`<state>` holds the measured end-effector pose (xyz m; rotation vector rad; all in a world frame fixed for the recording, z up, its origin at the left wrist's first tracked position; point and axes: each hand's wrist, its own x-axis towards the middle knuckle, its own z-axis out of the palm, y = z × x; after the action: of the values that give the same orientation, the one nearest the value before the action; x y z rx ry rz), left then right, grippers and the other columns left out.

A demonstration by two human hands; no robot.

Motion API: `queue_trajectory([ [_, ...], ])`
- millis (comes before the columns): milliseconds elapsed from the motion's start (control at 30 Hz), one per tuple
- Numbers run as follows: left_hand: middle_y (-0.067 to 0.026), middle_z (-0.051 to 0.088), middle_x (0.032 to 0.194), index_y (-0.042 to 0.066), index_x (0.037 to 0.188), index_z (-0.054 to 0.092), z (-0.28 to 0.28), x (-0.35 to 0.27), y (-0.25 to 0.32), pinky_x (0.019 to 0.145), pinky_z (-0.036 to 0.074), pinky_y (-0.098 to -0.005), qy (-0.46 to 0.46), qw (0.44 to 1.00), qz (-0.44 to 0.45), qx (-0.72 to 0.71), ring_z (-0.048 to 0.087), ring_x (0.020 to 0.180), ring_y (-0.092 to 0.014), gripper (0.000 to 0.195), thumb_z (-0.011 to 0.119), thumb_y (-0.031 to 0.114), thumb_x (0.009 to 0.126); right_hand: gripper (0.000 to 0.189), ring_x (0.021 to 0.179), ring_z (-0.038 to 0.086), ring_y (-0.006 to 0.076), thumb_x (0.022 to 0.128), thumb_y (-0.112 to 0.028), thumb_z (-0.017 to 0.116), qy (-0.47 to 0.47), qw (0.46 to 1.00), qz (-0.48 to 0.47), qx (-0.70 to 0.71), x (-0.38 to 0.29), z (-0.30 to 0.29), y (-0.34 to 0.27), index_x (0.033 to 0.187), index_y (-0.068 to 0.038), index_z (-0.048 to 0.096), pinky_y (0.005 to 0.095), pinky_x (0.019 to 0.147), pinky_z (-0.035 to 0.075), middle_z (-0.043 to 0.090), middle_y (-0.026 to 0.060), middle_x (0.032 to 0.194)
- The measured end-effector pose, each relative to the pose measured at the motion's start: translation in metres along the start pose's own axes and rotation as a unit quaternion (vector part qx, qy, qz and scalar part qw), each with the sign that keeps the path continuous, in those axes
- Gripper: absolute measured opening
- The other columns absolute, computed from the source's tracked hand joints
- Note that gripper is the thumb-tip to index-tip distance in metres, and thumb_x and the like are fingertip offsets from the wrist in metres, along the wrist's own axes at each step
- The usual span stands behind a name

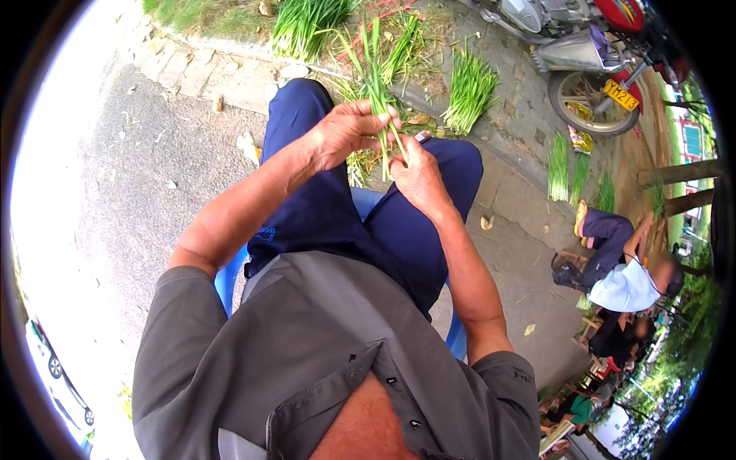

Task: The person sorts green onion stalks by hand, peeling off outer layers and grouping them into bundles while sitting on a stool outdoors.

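A few green leafy stalks, like garlic chives (pixel 376 86), stand upright between my hands above my knees. My left hand (pixel 351 129) grips them around their middle, thumb over the stalks. The fingers of my right hand (pixel 417 169) pinch the lower end of one stalk just to the right. Past my knees, a large bunch of the same greens (pixel 310 26) lies at the upper left, a smaller loose heap (pixel 402 52) lies in the middle, and another bunch (pixel 470 89) rests on the paving at the right.
I sit on a blue plastic chair (pixel 230 279). A parked motorcycle (pixel 595 103) stands at the upper right. More bunches of greens (pixel 558 167) lie on the paving. At the right a person in a light blue shirt (pixel 624 287) sits holding greens, with other people beyond. Red string (pixel 351 49) lies near the heap.
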<state>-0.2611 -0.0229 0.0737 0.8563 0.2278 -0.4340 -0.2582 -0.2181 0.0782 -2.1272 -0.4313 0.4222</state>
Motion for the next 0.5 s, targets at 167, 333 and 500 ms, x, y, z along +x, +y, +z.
queue_trajectory([
  [167,-0.0019,0.067,0.107,0.007,0.11,0.061,-0.019,0.006,0.02,0.092,0.054,-0.0343,0.062,0.997,0.046,-0.026,0.064,0.1,-0.015,0.012,0.055,0.009,0.099,0.02,0.074,0.067,0.0352,0.086,-0.016,0.066,-0.046,0.997,0.059,-0.034,0.0,-0.009,0.009,0.093,0.002,0.061,0.0421,0.071,0.051,0.067,0.0187,0.077],
  [333,-0.0029,0.066,0.107,0.006,0.112,0.059,-0.019,0.005,0.024,0.094,0.054,-0.0363,0.052,0.995,0.059,-0.057,0.065,0.101,-0.018,0.014,0.053,0.006,0.099,0.03,0.069,0.066,0.0308,0.091,-0.028,0.064,-0.033,0.994,0.05,-0.093,0.003,-0.014,0.012,0.081,0.0,0.061,0.0412,0.066,0.05,0.066,0.017,0.071],
  [500,-0.004,0.067,0.108,0.006,0.114,0.06,-0.023,0.007,0.021,0.093,0.055,-0.0354,0.055,0.995,0.05,-0.06,0.065,0.101,-0.019,0.016,0.054,0.005,0.099,0.041,0.061,0.06,0.0133,0.099,-0.039,0.055,-0.073,0.981,0.159,0.088,0.007,-0.025,-0.007,0.082,-0.002,0.061,0.03,0.053,0.047,0.064,0.0078,0.069],
])
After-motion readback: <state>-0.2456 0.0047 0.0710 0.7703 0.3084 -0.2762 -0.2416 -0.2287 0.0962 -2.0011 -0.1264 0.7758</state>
